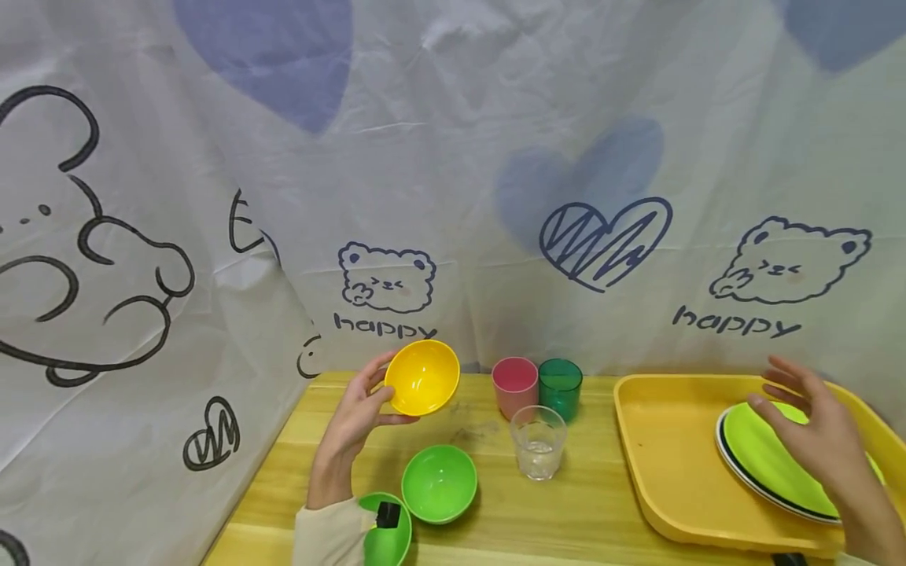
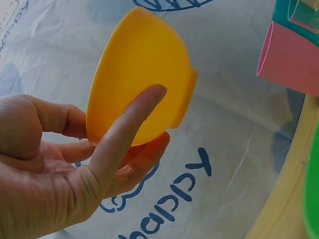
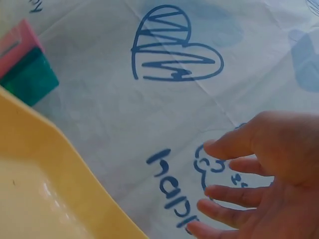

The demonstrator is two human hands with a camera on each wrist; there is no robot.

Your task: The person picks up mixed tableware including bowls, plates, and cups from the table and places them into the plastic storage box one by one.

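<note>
My left hand (image 1: 359, 417) holds a small yellow bowl (image 1: 423, 379) by its side, lifted over the left part of the table with its opening tipped toward the head camera. In the left wrist view, fingers of the left hand (image 2: 75, 164) wrap the wall of the yellow bowl (image 2: 139, 74). Over the right part of a yellow tray (image 1: 668, 472), my right hand (image 1: 821, 428) hovers with fingers loosely spread and nothing in them. Below it in the head view lies a stack of plates, a lime green plate (image 1: 767, 448) on top. The right wrist view shows that hand (image 3: 269, 174) against the backdrop.
Two green bowls, one (image 1: 439, 483) in full view and another (image 1: 388, 542) partly behind the left sleeve, sit on the wooden table (image 1: 488, 503). Beyond them stand a pink cup (image 1: 514, 385), a dark green cup (image 1: 561, 389) and a clear cup (image 1: 538, 444). A printed cloth (image 1: 467, 157) hangs behind.
</note>
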